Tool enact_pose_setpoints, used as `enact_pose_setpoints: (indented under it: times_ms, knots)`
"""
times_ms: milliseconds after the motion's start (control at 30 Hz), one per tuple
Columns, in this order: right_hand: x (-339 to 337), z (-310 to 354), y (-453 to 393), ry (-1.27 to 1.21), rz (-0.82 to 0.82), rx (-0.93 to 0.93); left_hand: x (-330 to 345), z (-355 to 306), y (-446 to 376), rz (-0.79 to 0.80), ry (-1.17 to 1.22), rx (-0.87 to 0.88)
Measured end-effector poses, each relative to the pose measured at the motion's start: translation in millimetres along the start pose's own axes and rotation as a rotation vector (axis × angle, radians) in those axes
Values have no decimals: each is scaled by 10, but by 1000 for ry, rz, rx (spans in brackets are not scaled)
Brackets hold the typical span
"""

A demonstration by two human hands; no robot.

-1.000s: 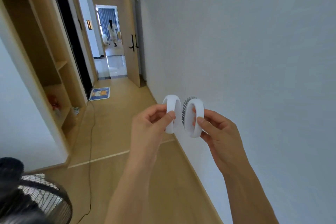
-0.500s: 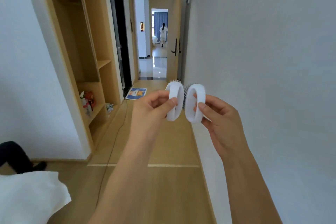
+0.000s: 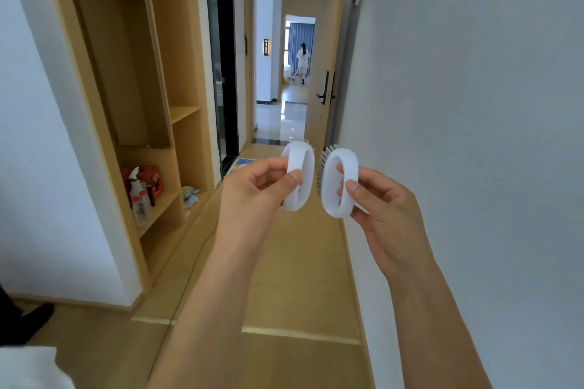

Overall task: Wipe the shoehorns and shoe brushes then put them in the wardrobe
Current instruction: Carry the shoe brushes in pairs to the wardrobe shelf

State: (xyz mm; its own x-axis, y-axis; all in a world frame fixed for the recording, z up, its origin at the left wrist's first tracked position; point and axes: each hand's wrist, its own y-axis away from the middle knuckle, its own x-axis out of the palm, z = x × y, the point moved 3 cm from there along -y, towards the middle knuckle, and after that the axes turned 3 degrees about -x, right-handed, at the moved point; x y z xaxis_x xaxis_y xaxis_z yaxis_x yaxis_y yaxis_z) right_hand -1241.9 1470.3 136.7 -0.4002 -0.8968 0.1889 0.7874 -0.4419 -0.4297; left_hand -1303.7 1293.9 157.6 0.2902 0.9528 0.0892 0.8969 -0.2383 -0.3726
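Shoe brushes, two white oval plastic ones with loop handles, sit at the middle of my view, one in each hand, held up over the wooden hallway floor (image 3: 297, 278). Starting at the far left, I see a corner of white cloth (image 3: 28, 366) at the bottom edge, and above it the open light-wood wardrobe (image 3: 177, 73) set into the wall. On its lower shelf stand a white spray bottle (image 3: 136, 181) and a red box (image 3: 151, 180) just behind it, with a striped folded cloth (image 3: 191, 194) lying in the next compartment to the right.

Moving toward the centre, my left hand (image 3: 252, 193) pinches the left white brush (image 3: 298, 175) with thumb and curled fingers on its loop handle. The brush stands on edge, its bristles barely showing at the top. Just beside it, not quite touching, is the right white brush (image 3: 339, 183), its grey bristles facing the left brush. My right hand (image 3: 385, 208) grips it, thumb across the front of the loop and fingers curled through from behind.

Beyond the brushes a wooden door (image 3: 330, 50) stands open, and a person in white (image 3: 302, 61) is far off in the room past it. The plain white wall (image 3: 474, 104) fills the right side.
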Motion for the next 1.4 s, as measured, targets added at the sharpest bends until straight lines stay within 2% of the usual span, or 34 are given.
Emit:
enact_pose_setpoints:
  times_ms: [267,500,800,1033,1400]
  knots:
    - [224,-638,-1647,-26,-50,-12,-33,529,-1870,23,-4,27]
    - [275,-1339,-2809,-43,-59,0,53,1152,-3045,-16,-6,-21]
    - [140,-2497,-4588,-121,14,36,460,2008,-4663,-97,-45,-23]
    - [-14,-3109,-6288,-212,57,72,943,2452,-6167,-180,-89,-10]
    - [191,-4177,-8115,-195,128,111,986,3367,-7975,-305,-111,-28]
